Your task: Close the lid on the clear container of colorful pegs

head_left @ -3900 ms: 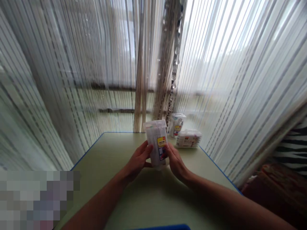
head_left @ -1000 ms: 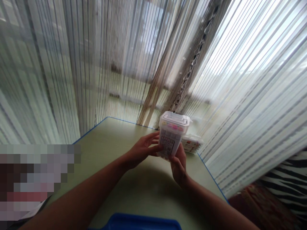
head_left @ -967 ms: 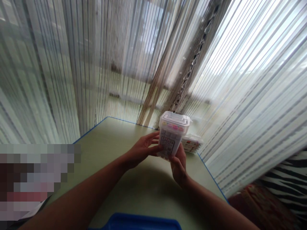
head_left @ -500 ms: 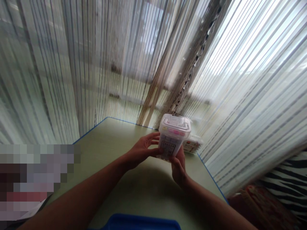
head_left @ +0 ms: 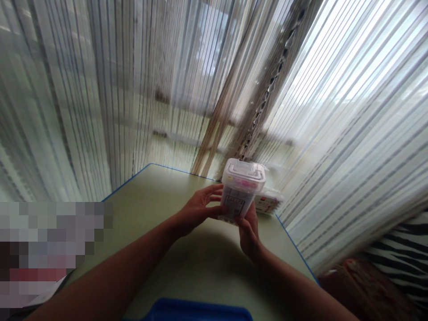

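A clear plastic tub (head_left: pixel 241 189) with a snap lid, a printed label and pink pieces showing under the lid is held above the pale green table (head_left: pixel 157 200). My left hand (head_left: pixel 199 209) holds its left side, fingers spread along the wall. Beneath and to the right, my right hand (head_left: pixel 248 229) cups the tub's base. The tub tilts with its lid toward me.
A second flat package (head_left: pixel 269 200) lies at the table's far right corner, behind the tub. Striped sheer curtains (head_left: pixel 167 89) hang close around the table's far edges. A blue object (head_left: pixel 197 310) sits at the near edge. A zebra-patterned fabric (head_left: pixel 397 263) is at the right.
Since 3.9 s ago the tub has been turned and tilted, so its lid now faces me; my right hand has shifted under its base. In the last second it barely moved.
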{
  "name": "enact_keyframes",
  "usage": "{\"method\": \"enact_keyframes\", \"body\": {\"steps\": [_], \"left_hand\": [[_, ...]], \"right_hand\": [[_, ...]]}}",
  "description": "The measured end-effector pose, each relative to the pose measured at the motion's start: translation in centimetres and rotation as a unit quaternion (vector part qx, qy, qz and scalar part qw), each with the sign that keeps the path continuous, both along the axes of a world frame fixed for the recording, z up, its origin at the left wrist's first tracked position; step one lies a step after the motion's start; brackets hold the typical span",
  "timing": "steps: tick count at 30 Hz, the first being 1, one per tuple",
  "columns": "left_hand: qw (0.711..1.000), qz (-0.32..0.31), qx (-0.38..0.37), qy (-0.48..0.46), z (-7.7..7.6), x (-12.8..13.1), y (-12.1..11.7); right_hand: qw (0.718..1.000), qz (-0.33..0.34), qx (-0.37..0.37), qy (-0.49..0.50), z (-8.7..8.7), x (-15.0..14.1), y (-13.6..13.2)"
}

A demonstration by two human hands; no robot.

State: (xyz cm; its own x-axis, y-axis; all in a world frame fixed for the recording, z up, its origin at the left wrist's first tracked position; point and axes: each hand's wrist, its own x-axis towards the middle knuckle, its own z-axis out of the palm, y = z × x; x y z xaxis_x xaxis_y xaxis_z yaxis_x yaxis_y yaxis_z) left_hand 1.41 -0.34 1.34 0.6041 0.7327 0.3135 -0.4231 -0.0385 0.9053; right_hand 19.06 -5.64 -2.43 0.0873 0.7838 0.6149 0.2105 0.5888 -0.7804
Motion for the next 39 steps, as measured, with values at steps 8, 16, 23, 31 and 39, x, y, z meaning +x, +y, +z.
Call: {"method": "enact_keyframes", "body": {"steps": [8,16,23,31,39], "left_hand": [[0.998,0.053,-0.012,0.005,-0.1,-0.1,0.3],[0.999,0.05,-0.003,0.018,0.1,-0.1,0.2],[0.998,0.057,0.008,0.003,-0.2,0.1,0.4],[0.996,0.078,-0.026,-0.014,-0.5,0.4,0.6],[0.994,0.079,-0.072,-0.009,-0.1,0.2,0.1]], "right_hand": [[0.999,-0.007,0.041,0.006,1.2,-1.0,-0.1],[0.999,-0.004,0.032,0.027,0.6,-0.8,0.0],[0.995,0.006,0.02,0.094,-0.3,-0.7,0.5],[0.995,-0.031,0.003,0.09,-0.2,-0.8,0.9],[0.997,-0.023,-0.003,0.078,0.3,-0.9,0.7]]}}
